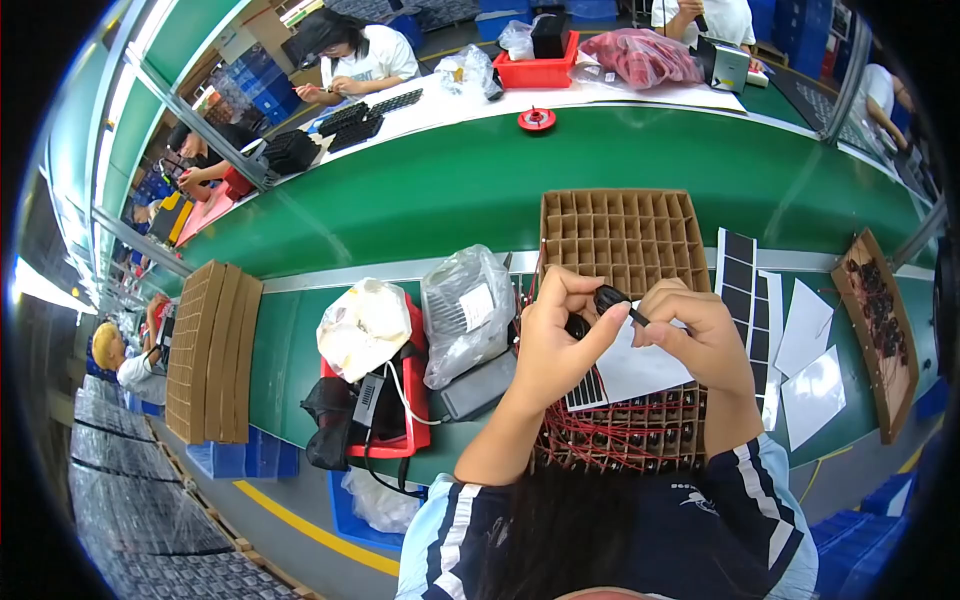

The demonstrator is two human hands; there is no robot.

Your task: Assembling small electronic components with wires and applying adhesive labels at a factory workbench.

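In front of my chest, my left hand (562,335) pinches a small rounded black part (608,297) between thumb and fingers. My right hand (697,328) is closed on a small black strip (638,317), whose end is right by the black part; whether they touch I cannot tell. Under both hands lies a white sheet (645,362) with black strips along its left edge. Below it, a divided cardboard tray (690,425) carries several black parts with red wires (590,425). Another cardboard divider grid (615,225) shows beyond my hands.
To the left are a red bin (418,435), a bagged bundle (467,310) and stacked cardboard grids (210,350). To the right lie black-patterned sheets (735,290), white sheets (812,395) and a tilted tray of wired parts (880,335). Other people work beyond the green conveyor (430,180).
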